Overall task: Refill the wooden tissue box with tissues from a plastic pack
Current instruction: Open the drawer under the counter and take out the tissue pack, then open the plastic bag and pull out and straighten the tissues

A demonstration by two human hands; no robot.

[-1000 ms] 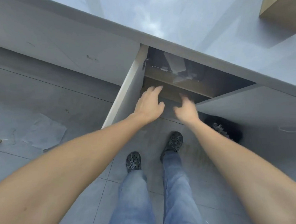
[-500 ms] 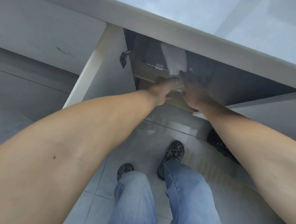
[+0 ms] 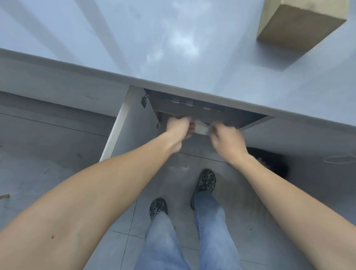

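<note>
The wooden tissue box (image 3: 299,16) stands on the grey countertop at the upper right, its round hole facing up. Below the counter edge an open cupboard shows a dark inside. Both my hands are at its mouth. My left hand (image 3: 177,127) and my right hand (image 3: 225,137) each grip an end of a pale plastic tissue pack (image 3: 201,128), which shows only as a blurred strip between them. Most of the pack is hidden by my fingers.
The cupboard door (image 3: 129,129) stands open to the left of my left hand. The countertop (image 3: 167,41) overhangs the cupboard. My two feet stand on the tiled floor (image 3: 39,170). A dark object (image 3: 272,162) lies on the floor at the right.
My hands have drawn back out of the cupboard toward me with the pack between them. The view has risen, so the countertop and wooden box show again.
</note>
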